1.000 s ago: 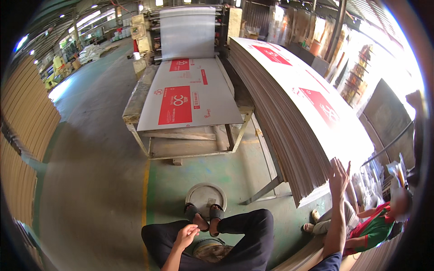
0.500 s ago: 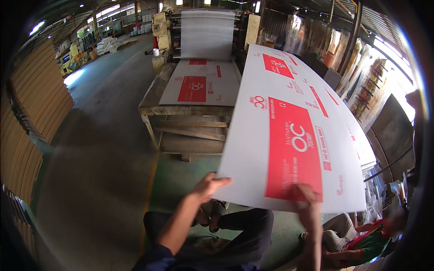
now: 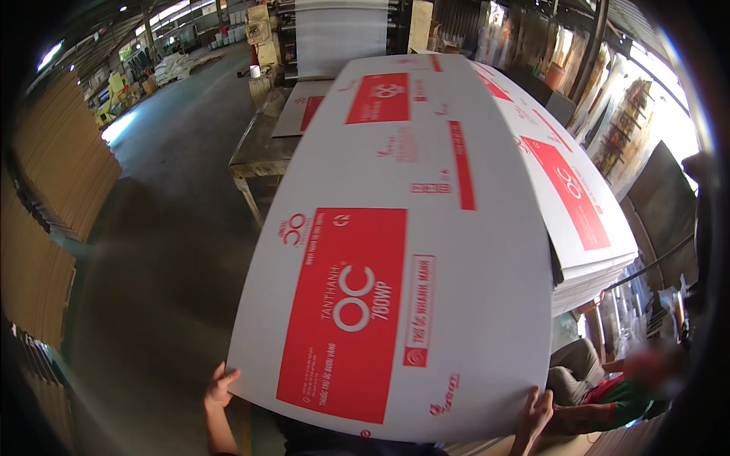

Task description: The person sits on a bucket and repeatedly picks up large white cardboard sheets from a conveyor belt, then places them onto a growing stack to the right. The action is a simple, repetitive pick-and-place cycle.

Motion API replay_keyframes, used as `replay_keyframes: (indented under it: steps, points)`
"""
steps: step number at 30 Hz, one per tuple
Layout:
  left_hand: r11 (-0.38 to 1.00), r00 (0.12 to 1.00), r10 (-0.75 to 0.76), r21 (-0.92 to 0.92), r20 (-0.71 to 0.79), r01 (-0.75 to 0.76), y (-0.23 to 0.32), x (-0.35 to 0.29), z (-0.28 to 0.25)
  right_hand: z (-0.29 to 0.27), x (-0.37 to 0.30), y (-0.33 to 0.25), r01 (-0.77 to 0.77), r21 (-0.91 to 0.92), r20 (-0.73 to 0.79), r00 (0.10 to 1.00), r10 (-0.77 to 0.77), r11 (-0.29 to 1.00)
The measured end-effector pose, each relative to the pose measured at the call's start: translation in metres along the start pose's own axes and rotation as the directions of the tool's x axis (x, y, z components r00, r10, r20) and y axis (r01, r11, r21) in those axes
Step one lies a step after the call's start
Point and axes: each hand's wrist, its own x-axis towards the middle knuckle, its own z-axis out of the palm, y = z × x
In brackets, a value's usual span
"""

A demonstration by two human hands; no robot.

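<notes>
A large white cardboard sheet (image 3: 487, 304) with red printed panels stretches away from me, covering my lap and part of the table. My left hand (image 3: 220, 385) is closed on its near left corner, thumb on the top face and fingers partly hidden beneath. At the near right corner, my right hand (image 3: 535, 414) grips the edge. Right beside the held sheet stands a stack of similar printed sheets (image 3: 593, 277), partly covered by it. One more printed sheet (image 3: 293, 114) lies on the worn table (image 3: 262, 156) ahead, mostly hidden.
Behind the table is a roller machine (image 3: 342, 38) with a pale sheet hanging down its front. Tall piles of brown cardboard (image 3: 61, 190) line the left side. A seated person (image 3: 608, 403) is close by at the lower right, next to clear plastic wrapping (image 3: 631, 319).
The held sheet has swung left and come closer to me, uncovering more of the stack. My hands have spread apart, the right one shifting from the red panel to the right corner.
</notes>
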Motion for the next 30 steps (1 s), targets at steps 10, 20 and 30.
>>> replay_keyframes:
  steps: [10, 20, 30]
  points:
    - [0.987, 0.971, 0.159, -0.006, -0.176, -0.163, -0.042, -0.037, -0.055, 0.148, 0.022, -0.040, 0.196, -0.023, 0.310, 0.934, -0.179, 0.980]
    - [0.957, 0.945, 0.195, 0.263, -0.264, -0.124, -0.049, -0.079, -0.037, 0.118, 0.015, 0.011, 0.230, -0.001, 0.438, 0.875, -0.206, 0.973]
    - [0.867, 0.890, 0.290, 0.491, -0.352, -0.088, -0.058, -0.100, -0.035, 0.094, -0.012, 0.039, 0.222, 0.072, 0.416, 0.880, -0.232, 0.972]
